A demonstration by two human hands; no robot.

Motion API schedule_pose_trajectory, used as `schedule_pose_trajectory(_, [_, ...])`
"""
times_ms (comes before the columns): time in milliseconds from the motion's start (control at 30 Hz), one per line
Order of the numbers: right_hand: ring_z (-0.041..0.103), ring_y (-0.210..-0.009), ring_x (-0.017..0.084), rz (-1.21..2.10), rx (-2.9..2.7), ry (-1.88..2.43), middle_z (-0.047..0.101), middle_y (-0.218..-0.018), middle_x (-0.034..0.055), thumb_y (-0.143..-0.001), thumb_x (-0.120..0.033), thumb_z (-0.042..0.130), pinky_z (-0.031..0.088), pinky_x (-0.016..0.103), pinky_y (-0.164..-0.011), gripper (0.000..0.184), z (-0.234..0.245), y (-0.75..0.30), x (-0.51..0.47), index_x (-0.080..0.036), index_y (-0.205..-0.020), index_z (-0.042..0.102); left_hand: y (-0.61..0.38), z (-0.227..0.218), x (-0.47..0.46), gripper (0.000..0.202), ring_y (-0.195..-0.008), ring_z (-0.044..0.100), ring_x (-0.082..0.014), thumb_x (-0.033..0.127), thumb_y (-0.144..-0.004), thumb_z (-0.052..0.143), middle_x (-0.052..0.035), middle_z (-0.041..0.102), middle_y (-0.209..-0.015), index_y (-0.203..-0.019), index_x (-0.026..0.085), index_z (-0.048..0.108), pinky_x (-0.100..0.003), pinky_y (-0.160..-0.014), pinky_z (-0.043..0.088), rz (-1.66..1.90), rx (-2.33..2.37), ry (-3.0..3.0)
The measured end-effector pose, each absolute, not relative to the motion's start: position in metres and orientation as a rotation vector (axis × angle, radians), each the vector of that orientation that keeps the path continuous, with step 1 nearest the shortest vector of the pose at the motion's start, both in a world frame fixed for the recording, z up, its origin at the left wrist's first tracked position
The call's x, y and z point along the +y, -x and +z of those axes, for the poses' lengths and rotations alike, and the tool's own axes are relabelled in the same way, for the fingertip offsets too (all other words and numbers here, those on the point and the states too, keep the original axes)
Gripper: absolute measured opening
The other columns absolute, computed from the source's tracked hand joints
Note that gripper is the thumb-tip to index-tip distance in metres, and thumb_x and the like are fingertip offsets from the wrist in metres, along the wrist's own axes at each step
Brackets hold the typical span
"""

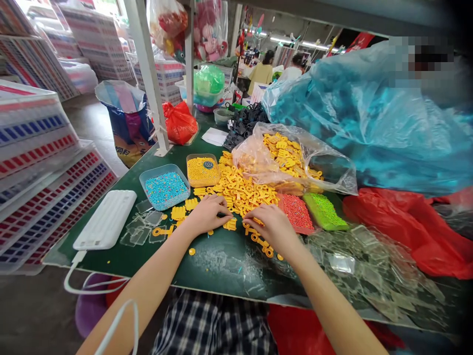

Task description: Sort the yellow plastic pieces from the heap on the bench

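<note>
My left hand is closed, its thumb and fingertips together at the edge of a small yellow plastic piece on the green table. Just to the right, my right hand is bent with its fingertips pinched low over the table; what they hold, if anything, is too small to make out. Behind both hands spreads a heap of yellow plastic parts. More yellow ring-ended parts lie partly beneath my right hand. Yellow flat pieces rest left of my left hand.
Trays of blue beads, yellow beads, red beads and green beads surround the heap. Clear plastic pieces cover the right side. A white power bank with a cable lies left. A clear bag holds yellow parts.
</note>
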State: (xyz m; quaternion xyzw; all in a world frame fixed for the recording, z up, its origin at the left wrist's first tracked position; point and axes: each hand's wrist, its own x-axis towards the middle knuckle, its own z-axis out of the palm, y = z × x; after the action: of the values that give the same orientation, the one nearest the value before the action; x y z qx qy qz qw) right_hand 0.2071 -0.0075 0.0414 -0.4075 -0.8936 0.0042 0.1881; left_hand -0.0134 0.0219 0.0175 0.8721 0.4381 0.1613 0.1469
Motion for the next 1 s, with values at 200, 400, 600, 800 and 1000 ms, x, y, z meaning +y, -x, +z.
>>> schedule_pose_trajectory(200, [0.059,-0.088,0.02,0.172,-2.52,1.239,0.07,-0.086,0.0015,-0.091,-0.03,0.061,0.037,0.033,-0.075,0.011,0.016,-0.186,-0.001,-0.023,-0.087,0.068,0.014,0.015,0.023,0.025,-0.091,0.055,-0.0212,0.035,-0.093,0.053,-0.003,0.063,-0.091,-0.091,0.023,0.075,-0.038,-0.086,0.035,0.511,1.322,-2.532])
schedule_pose_trajectory(400, [0.059,-0.091,0.018,0.359,-2.398,1.297,0.072,-0.089,-0.0026,-0.095,-0.035,0.056,0.029,0.042,-0.094,0.019,0.01,-0.183,-0.005,-0.028,-0.084,0.07,0.015,0.014,0.024,0.027,-0.088,0.055,-0.0211,0.035,-0.095,0.051,-0.0037,0.065,-0.088,-0.09,0.022,0.074,-0.039,-0.085,0.033,0.52,1.341,-2.525])
schedule_pose_trajectory(600, [0.056,-0.092,0.022,0.406,-2.234,1.392,0.07,-0.088,-0.0002,-0.09,-0.045,0.059,0.026,0.045,-0.092,0.023,0.002,-0.179,-0.008,-0.031,-0.077,0.073,0.011,0.016,0.021,0.024,-0.088,0.054,-0.0213,0.033,-0.093,0.053,-0.0033,0.064,-0.088,-0.089,0.023,0.074,-0.038,-0.085,0.03,0.426,1.335,-2.506])
schedule_pose_trajectory(800, [0.054,-0.095,0.023,0.344,-2.143,1.437,0.069,-0.089,-0.0001,-0.09,-0.047,0.059,0.024,0.048,-0.092,0.025,-0.005,-0.181,-0.01,-0.037,-0.076,0.076,0.01,0.016,0.021,0.024,-0.088,0.054,-0.0208,0.033,-0.093,0.053,-0.0035,0.064,-0.09,-0.091,0.023,0.075,-0.037,-0.085,0.03,0.408,1.321,-2.509])
schedule_pose_trajectory(1000, [0.052,-0.096,0.024,0.288,-2.162,1.431,0.07,-0.092,-0.0004,-0.091,-0.046,0.059,0.025,0.048,-0.091,0.023,-0.007,-0.182,-0.009,-0.04,-0.078,0.077,0.012,0.016,0.021,0.025,-0.089,0.054,-0.0212,0.035,-0.094,0.052,-0.0034,0.065,-0.089,-0.092,0.023,0.074,-0.038,-0.086,0.03,0.413,1.299,-2.527])
